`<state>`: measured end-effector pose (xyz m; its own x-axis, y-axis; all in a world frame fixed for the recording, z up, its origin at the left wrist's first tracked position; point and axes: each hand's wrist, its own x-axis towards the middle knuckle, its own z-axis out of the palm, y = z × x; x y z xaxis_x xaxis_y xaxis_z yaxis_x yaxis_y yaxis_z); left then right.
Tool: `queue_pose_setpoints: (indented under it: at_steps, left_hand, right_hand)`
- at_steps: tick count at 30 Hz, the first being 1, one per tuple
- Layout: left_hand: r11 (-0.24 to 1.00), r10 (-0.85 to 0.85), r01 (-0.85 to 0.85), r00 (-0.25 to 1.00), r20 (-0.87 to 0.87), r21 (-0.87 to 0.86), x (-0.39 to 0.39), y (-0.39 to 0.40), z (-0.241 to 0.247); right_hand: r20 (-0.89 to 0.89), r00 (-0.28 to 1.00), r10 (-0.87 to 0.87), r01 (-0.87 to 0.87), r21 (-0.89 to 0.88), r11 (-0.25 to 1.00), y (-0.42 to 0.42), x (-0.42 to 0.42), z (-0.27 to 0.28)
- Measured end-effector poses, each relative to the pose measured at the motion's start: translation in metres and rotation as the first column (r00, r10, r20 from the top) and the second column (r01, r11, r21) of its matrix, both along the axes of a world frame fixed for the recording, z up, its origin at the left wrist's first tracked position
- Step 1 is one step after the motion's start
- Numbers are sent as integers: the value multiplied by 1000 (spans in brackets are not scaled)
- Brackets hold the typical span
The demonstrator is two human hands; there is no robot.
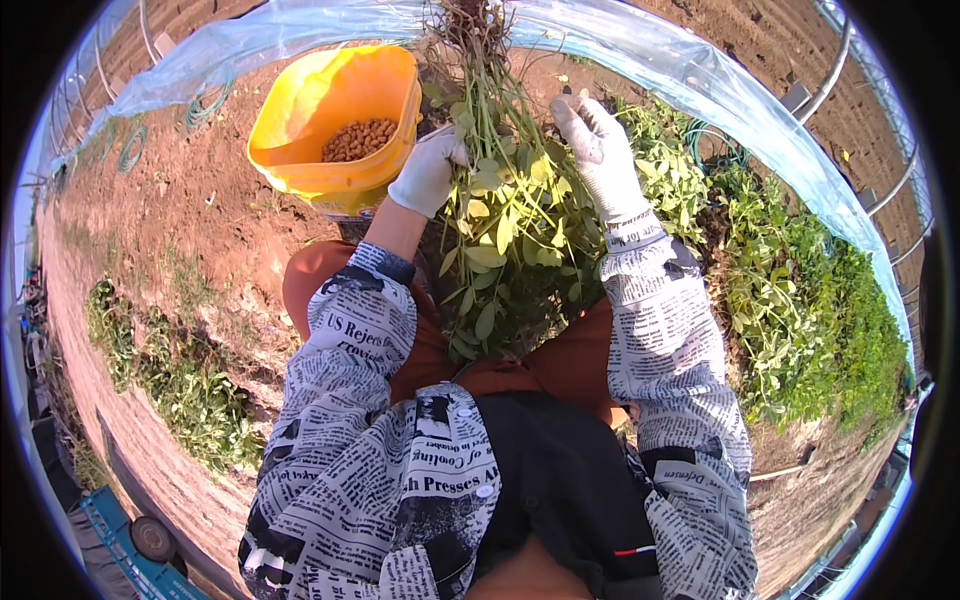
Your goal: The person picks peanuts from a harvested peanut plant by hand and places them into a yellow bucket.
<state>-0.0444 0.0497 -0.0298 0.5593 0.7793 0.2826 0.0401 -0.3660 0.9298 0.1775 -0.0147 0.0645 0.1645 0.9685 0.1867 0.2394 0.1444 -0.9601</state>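
My left hand (427,171), in a white work glove, grips a bunch of uprooted peanut plants (499,225) by the stems. Their tangled roots (469,30) point away from me, and the leaves hang down between my knees. To the right of the stems is my right hand (596,154), also gloved in white, raised with its fingers bent. Whether something small sits between those fingertips cannot be made out. A yellow plastic bucket (289,174) stands just beyond my left hand, with a pile of unshelled peanuts (360,141) on its bottom.
More pulled plants (765,300) lie in a row on my right, and others (180,382) on the soil to my left. Clear plastic sheeting (720,67) curves across the far side. Green hose coils (210,101) lie at the far left; a blue wheeled cart (124,544) is behind left.
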Motion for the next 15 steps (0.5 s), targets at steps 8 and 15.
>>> queue_pose_setpoints:
  at_steps: [8,15]
  left_hand:
    - [974,69,-42,991,-117,225,2,-15,28]
    - [1000,-29,30,997,74,-9,5,-5,-6]
  right_hand:
    - [-135,959,249,-267,-139,954,-8,-18,-3]
    - [-39,972,233,-236,-125,964,-11,-30,-9]
